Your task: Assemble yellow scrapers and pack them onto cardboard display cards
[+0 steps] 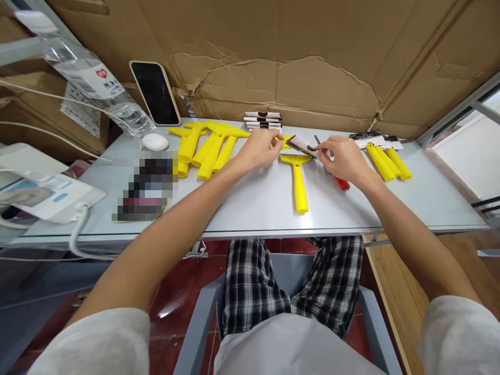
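The folded packet (301, 145) slants between your hands, its right end at the fingertips of your right hand (339, 156); those fingers are pinched closed on it, a thin dark strip jutting up beside them; your left hand (261, 150) has its fingers curled in, close to a yellow piece (285, 141), though I cannot tell whether they grip anything; just below the packet, a yellow handle (299, 183) lies on the table (250, 205); a red object (342, 183) shows under your right hand; a packet stack (263, 119) sits behind your left.
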`<state>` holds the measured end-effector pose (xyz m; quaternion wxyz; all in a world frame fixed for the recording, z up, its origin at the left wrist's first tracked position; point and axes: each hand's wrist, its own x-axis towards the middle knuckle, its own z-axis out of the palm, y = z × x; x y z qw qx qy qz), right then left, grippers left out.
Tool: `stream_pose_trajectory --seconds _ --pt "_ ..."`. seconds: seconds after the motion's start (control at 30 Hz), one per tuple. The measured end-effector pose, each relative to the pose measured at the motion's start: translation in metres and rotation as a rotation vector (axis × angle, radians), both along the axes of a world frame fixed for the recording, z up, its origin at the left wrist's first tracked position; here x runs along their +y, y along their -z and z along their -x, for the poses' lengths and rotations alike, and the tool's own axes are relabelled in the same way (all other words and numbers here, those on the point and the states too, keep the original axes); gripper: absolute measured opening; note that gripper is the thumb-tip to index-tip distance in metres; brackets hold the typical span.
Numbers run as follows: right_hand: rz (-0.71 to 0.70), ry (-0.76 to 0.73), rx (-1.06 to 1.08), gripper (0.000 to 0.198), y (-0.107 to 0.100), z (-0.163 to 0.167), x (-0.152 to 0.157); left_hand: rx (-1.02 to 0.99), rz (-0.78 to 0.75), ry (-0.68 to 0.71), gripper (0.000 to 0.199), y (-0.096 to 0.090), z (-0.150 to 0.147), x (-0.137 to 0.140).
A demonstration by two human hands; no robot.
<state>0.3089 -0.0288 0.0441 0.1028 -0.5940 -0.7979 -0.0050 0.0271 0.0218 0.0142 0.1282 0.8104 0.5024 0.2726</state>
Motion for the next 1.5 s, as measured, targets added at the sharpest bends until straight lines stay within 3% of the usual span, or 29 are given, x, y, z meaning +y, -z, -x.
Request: stream_pose_trajectory --seconds 0.27,0.47,0.57,0.73,0.9,1.0,1.23,1.5 --pt "-0.067 -0.095 -0.134 0.057 0.019 0.011 -0.075 0.185 0.042 0.152 0.042 0.007 -0.002 -0.003" --pt "-0.049 -0.151 -0.145 0.052 0.032 0.009 -0.105 0.215 0.064 0.265 0.048 0.008 0.001 -0.002" --pt "0.013 -0.177 -0.116 0.053 0.04 0.005 -0.108 0.135 0.093 0.256 0.047 0.011 0.0 0.0" --pt "0.051 -0.273 0.016 0.049 0.05 -0.002 -0.105 -0.055 0.203 0.122 0.032 0.013 -0.001 0.001" --pt "0.072 -0.32 0.085 0.048 0.053 -0.006 -0.101 -0.63 0.528 0.018 0.028 0.01 -0.004 -0.005" --pt "0.111 -0.337 0.132 0.049 0.053 -0.008 -0.103 -0.818 0.659 -0.029 0.028 0.01 -0.008 -0.006" --pt "0.201 -0.389 0.267 0.051 0.049 -0.02 -0.11 -0.992 0.654 -0.132 0.024 0.016 -0.012 0.001" --pt "0.253 -0.487 0.361 0.066 0.047 -0.032 -0.11 -0.995 0.653 -0.162 0.023 0.02 -0.007 0.008"
